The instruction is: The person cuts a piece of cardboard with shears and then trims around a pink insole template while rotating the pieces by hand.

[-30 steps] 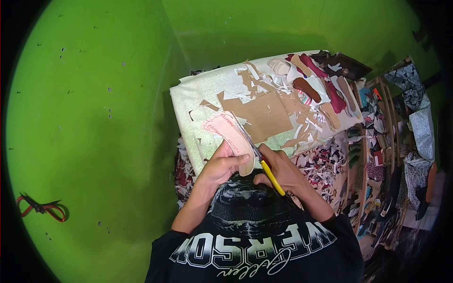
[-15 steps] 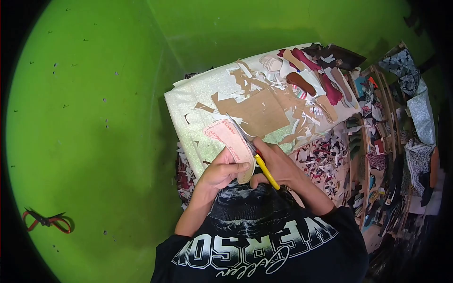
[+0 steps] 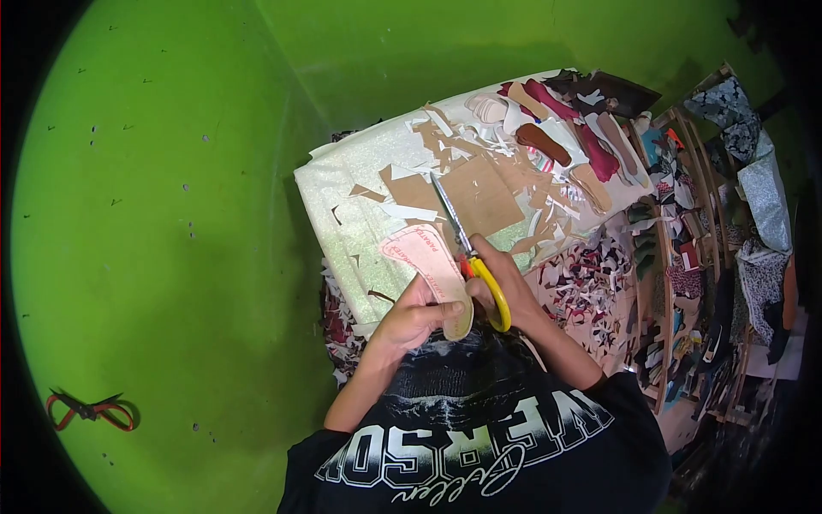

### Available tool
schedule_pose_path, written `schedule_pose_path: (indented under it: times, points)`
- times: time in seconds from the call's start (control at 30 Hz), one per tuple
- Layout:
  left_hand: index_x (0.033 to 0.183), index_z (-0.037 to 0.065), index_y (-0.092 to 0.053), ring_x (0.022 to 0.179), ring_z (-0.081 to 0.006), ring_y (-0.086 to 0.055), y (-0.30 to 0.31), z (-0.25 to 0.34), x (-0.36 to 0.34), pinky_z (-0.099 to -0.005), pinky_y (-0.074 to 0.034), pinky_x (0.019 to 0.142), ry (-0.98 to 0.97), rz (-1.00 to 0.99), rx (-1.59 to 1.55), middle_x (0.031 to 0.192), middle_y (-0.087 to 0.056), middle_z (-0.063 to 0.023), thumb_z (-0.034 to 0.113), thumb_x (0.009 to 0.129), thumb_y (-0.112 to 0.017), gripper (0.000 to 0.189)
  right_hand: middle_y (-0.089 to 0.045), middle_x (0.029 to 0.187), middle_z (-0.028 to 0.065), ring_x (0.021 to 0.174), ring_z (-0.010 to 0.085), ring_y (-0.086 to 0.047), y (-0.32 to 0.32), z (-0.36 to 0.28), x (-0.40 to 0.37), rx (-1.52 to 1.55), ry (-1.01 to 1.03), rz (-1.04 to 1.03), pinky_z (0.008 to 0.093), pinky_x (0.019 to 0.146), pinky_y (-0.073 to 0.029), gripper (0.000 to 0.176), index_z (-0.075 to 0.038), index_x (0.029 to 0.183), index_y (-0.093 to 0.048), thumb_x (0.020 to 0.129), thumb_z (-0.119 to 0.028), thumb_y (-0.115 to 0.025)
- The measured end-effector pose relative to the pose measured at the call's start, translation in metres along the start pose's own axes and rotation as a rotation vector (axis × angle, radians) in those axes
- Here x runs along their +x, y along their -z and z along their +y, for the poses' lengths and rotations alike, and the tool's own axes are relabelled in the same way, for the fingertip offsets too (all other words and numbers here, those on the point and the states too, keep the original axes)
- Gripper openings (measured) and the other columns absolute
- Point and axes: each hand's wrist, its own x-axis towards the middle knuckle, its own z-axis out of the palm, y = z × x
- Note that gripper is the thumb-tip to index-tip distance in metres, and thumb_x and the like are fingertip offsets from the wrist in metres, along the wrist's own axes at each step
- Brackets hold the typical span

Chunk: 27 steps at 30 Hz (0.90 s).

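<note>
A pale pink shoe insole with red printed lettering is in my left hand, the thumb pressed on its lower end. My right hand grips scissors by their yellow handles. The blades point away from me, over the worktable, and look close together. They lie just to the right of the insole, apart from its edge. Part of the right fingers is hidden behind the handles.
A worktable with a pale shiny cover bears a brown cardboard sheet, offcuts and several cut sole shapes. Scraps are heaped at the right. Filled shelves stand beyond. Red-handled scissors hang on the green wall.
The scissors have come away from the insole's right edge and turned, so the yellow handle loop now shows. The insole has shifted slightly right and down in my left hand.
</note>
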Motion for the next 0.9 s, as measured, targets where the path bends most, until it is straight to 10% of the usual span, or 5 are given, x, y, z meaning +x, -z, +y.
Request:
schedule_pose_path:
  times: [0.1,0.57,0.9]
  points:
    - [0.136,0.002,-0.039,0.112,-0.0175,-0.06,0.004,0.0,0.004,-0.0338,-0.05,0.094,-0.077,0.159,0.136,0.124,-0.057,-0.0094,-0.008,0.086,-0.064,0.057,-0.054,0.076,-0.001,0.069,0.0061,-0.052,-0.007,0.01,-0.002,0.337,0.001,0.059,0.0232,0.061,-0.043,0.047,-0.005,0.112,-0.051,0.084,-0.029,-0.078]
    - [0.119,-0.002,-0.056,0.096,-0.0099,-0.058,0.008,-0.003,0.02,-0.0279,-0.048,0.085,-0.373,0.597,0.646,0.11,-0.063,-0.0065,0.025,0.104,-0.051,0.032,-0.058,0.081,0.0014,0.071,0.0073,-0.055,-0.025,0.013,-0.011,0.272,-0.125,0.244,0.0228,0.064,-0.046,0.049,-0.004,0.115,-0.05,0.076,-0.002,-0.079]
    - [0.127,0.003,-0.046,0.091,-0.0192,-0.065,-0.019,0.011,0.037,-0.0327,-0.054,0.079,-0.616,0.542,0.127,0.113,-0.064,-0.0163,0.034,0.107,-0.04,0.038,-0.057,0.084,0.0011,0.074,0.007,-0.055,-0.038,0.015,-0.01,0.32,-0.071,0.235,0.0221,0.066,-0.046,0.045,-0.004,0.114,-0.05,0.078,-0.003,-0.078]
